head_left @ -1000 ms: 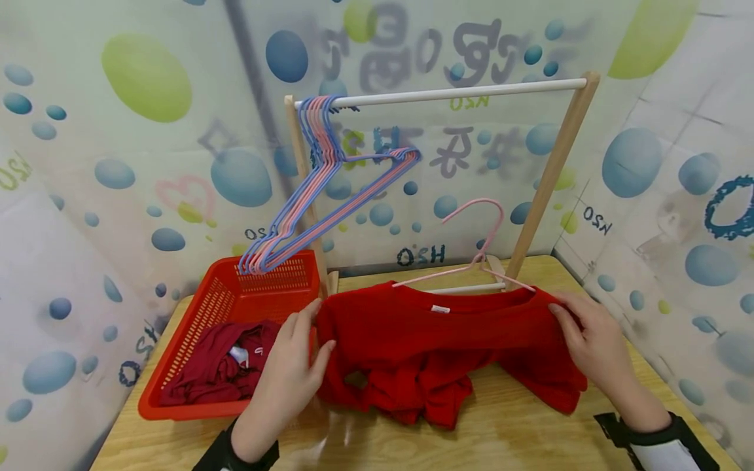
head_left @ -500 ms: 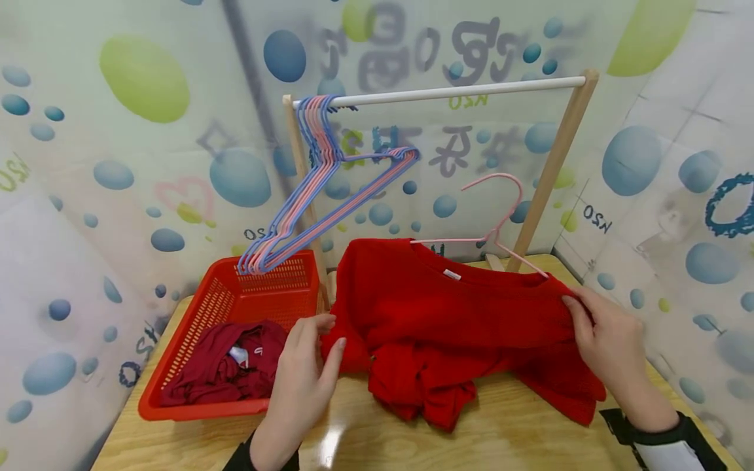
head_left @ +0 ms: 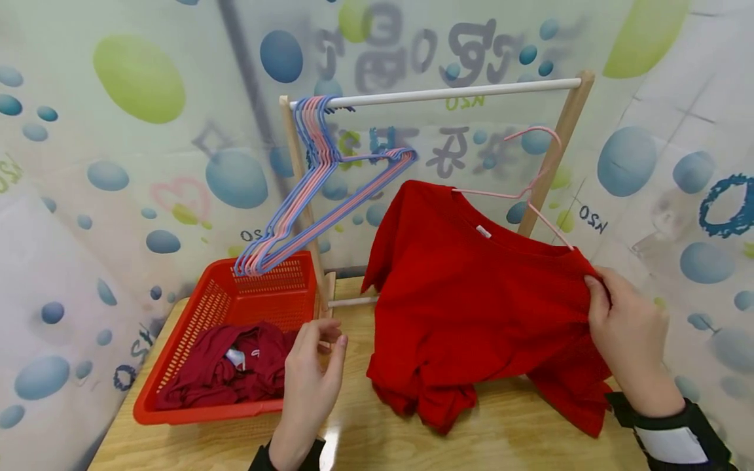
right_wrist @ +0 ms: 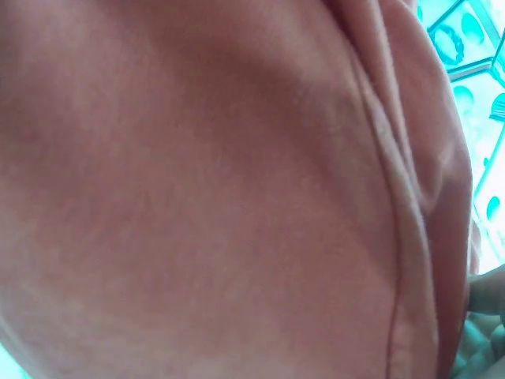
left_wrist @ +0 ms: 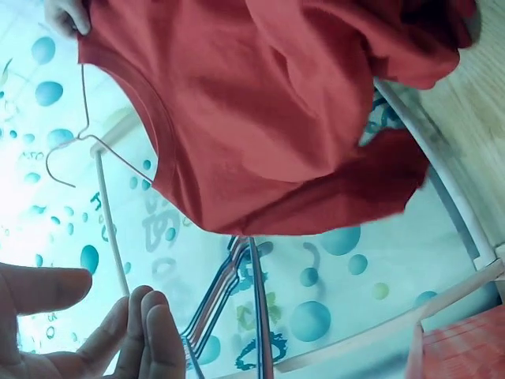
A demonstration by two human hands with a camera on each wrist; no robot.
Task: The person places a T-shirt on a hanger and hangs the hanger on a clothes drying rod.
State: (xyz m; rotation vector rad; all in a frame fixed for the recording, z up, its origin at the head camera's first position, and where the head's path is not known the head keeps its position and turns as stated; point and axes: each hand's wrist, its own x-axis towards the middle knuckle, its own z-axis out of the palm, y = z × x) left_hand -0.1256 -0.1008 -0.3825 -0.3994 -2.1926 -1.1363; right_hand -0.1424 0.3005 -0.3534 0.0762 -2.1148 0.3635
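A red shirt [head_left: 471, 294] hangs on a pink hanger [head_left: 530, 190], whose hook points up before the rack's right post. My right hand [head_left: 630, 333] pinches the shirt at its right shoulder, close to where the hanger's arm goes under the cloth. The shirt slopes down to the right and its bunched lower part hangs low over the table. My left hand [head_left: 312, 379] is apart from the shirt, between it and the basket, with fingers loosely bent and nothing in them. Red cloth fills most of the right wrist view.
A wooden rack with a white rail [head_left: 459, 93] stands behind. Several blue and pink hangers [head_left: 318, 190] hang at its left end, above a red plastic basket [head_left: 194, 340]. Dark red clothing [head_left: 224, 366] lies in the basket. All stands on a wooden table [head_left: 353, 445].
The shirt and its hanger have risen and shifted right, lifted by my right hand. My left hand has let go of the shirt's left side and dropped back toward me.
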